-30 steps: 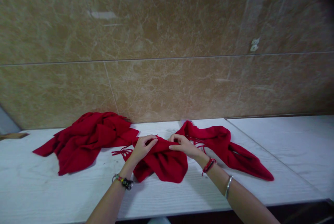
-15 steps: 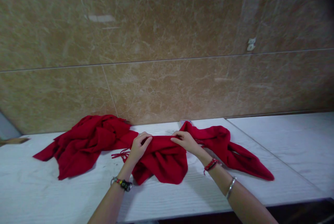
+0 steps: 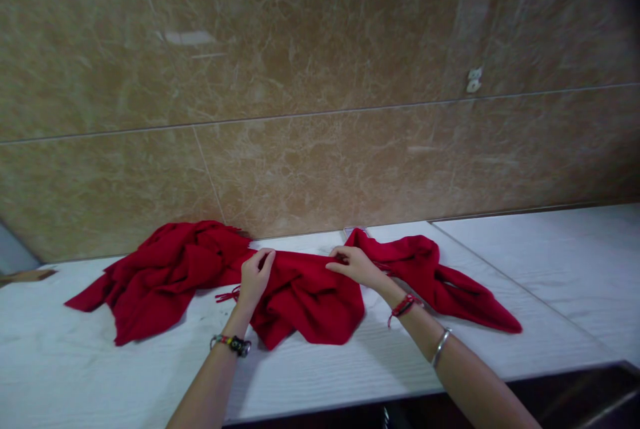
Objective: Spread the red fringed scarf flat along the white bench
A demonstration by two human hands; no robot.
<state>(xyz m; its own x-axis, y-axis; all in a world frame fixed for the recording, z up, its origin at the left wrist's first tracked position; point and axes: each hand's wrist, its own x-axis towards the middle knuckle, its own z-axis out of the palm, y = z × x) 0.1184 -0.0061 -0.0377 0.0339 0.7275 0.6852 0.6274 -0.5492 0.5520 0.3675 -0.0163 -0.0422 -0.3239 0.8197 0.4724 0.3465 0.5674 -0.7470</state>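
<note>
A red fringed scarf (image 3: 315, 305) lies crumpled across the white tabletop, its middle part between my hands. My left hand (image 3: 257, 275) pinches the upper edge near the left fringe strands. My right hand (image 3: 354, 265) grips the same edge farther right, thumb and fingers brought together. Between them the edge runs nearly straight, with loose folds hanging below. More red cloth (image 3: 175, 275) is bunched to the left, and another length of red cloth (image 3: 430, 269) stretches to the right; whether all of it is one piece I cannot tell.
A brown marbled tile wall (image 3: 310, 169) rises behind the white table (image 3: 150, 375). A phone-like object (image 3: 356, 231) lies partly under the cloth by the wall. A small brown wooden piece (image 3: 27, 276) sits at the far left. A dark gap (image 3: 425, 410) shows below the table's front edge.
My left hand has slid left along the scarf's upper edge, widening the span between my hands. My right hand stays almost in place. The view has shifted slightly.
</note>
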